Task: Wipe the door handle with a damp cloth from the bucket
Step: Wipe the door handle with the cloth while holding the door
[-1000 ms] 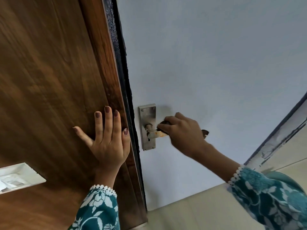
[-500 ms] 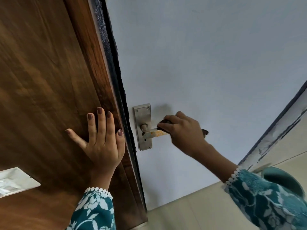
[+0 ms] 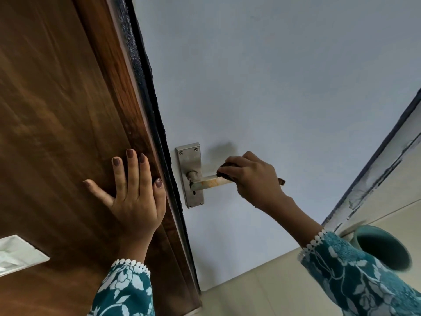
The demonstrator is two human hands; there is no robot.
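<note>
In the head view I see the left hand (image 3: 134,197) lying flat on the brown wooden panel (image 3: 57,110), close to the panel's right edge. Its fingers are spread and straight, and it holds nothing. The sleeve (image 3: 125,290) on this arm is teal with white flowers.

The right hand (image 3: 252,179) is on the pale door (image 3: 273,76), at the outer end of the handle (image 3: 209,183). Its fingers are curled closed around a dark cloth (image 3: 227,166), which is pressed onto the top of the lever. A small dark corner of the cloth also comes out behind the hand, on the wrist side. How much of the cloth is inside the hand, I cannot tell.

The handle is a metal lever with rusty orange marks, nearly level, and it is fixed on a steel plate (image 3: 190,165) near the left edge of the door, just beside the black door edge (image 3: 157,124).

At the lower right corner, behind the right sleeve (image 3: 355,279), there is a teal round container (image 3: 382,247) on the beige floor (image 3: 262,295). I see only its rim and the dark inside.

A white plate (image 3: 16,254) is on the panel at the lower left edge.
</note>
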